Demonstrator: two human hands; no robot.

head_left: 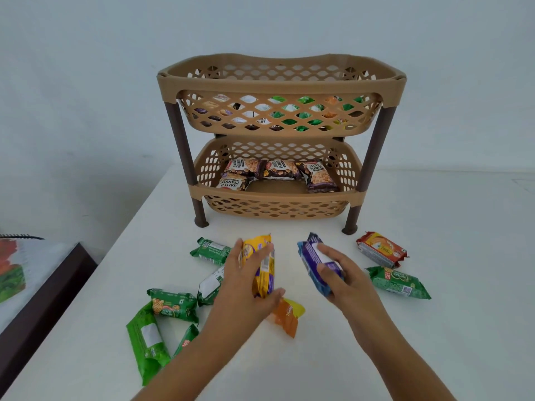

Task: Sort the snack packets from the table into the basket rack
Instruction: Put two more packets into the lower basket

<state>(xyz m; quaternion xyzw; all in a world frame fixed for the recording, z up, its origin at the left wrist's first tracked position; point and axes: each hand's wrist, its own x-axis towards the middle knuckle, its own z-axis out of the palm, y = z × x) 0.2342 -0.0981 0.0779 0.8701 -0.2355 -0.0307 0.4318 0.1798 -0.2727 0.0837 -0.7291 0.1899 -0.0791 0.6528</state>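
Left hand (246, 273) around yellow packet (265, 267), right hand (341, 270) around blue packet (314, 266)

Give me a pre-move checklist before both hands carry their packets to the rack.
1. Left hand closed on the yellow packet: ok.
2. Right hand closed on the blue packet: ok.
3. Path from the hands to the basket rack free: ok.
4. Room in the lower basket beside the peanut packets: ok.
5. Room in the upper basket: cannot tell, contents seen only through the lattice.
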